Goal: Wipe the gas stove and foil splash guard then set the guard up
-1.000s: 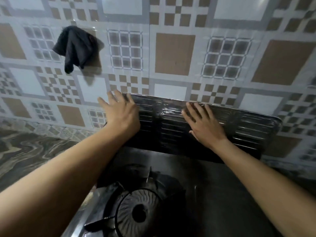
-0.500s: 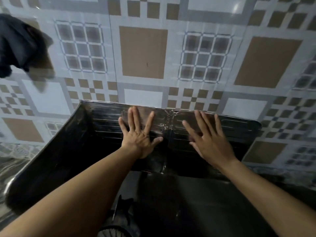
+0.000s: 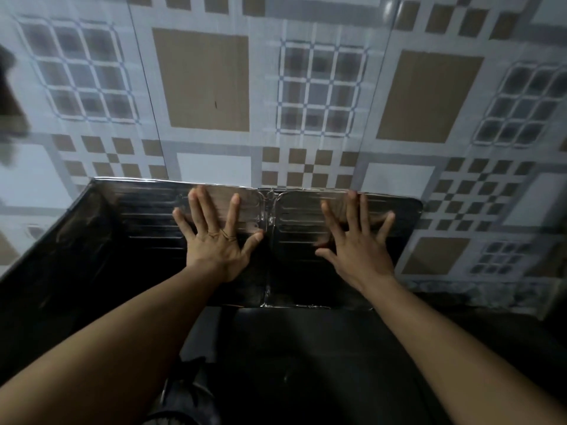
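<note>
The ribbed foil splash guard point(image 3: 147, 216) stands upright against the tiled wall behind the dark gas stove point(image 3: 306, 357). Its left panel is folded forward along the stove's left side. My left hand point(image 3: 214, 240) lies flat on the back panel, left of the centre crease, fingers spread. My right hand point(image 3: 356, 243) presses flat on the panel right of the crease, fingers also spread. Neither hand holds anything. Only a sliver of the burner point(image 3: 181, 406) shows at the bottom edge, between my forearms.
The patterned tile wall point(image 3: 202, 81) fills the upper view. A dark cloth point(image 3: 7, 96) hangs blurred at the far left edge. A strip of marbled countertop point(image 3: 478, 292) shows to the right of the guard.
The view has moved closer and to the right. My hands have stayed flat on the back panel, spreading wider. The left side panel, unfolded half a second ago, remains forward.
</note>
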`<state>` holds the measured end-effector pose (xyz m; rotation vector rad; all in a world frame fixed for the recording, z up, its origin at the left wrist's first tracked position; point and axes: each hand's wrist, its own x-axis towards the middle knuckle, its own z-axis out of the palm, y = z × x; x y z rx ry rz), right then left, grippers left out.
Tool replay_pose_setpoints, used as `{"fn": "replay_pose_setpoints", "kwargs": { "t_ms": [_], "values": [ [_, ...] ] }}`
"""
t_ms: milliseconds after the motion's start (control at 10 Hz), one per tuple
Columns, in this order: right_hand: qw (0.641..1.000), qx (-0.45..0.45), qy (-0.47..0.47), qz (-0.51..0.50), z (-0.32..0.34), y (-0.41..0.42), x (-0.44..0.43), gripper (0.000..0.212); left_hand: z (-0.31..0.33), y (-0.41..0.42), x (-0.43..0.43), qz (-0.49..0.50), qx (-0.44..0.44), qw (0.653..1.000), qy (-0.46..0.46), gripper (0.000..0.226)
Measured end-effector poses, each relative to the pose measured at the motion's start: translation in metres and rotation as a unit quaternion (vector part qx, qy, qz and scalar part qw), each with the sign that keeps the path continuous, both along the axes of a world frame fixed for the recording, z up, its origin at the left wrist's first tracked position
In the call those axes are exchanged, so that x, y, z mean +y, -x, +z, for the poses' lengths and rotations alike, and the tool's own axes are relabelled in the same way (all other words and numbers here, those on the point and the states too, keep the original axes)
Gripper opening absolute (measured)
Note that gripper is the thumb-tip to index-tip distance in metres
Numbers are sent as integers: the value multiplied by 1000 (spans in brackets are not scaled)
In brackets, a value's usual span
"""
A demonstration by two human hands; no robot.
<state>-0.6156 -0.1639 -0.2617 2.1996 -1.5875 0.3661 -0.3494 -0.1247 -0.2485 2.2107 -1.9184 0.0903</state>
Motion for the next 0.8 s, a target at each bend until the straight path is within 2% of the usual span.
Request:
{"fn": "replay_pose_setpoints", "kwargs": {
  "t_ms": [100, 400, 600, 700, 800],
  "values": [
    [999, -32, -3, 3, 2, -9, 11, 101, 0, 0, 2, 2, 0, 1000, 1, 90],
    [996, -80, 25, 9, -9, -47, -6, 87, -20, 3, -12, -23, 41, 994, 100, 103],
    [996, -89, 8, 13, 6, -46, 14, 91, -9, 5, -2, -3, 23, 998, 60, 105],
    [997, -78, -21, 10, 29, -41, 45, 83, 14, 8, 19, 7, 40, 999, 2, 114],
    [987, -158, -13, -6, 80, -30, 78, 61, 44, 18, 53, -22, 107, 994, 0, 105]
  ]
}}
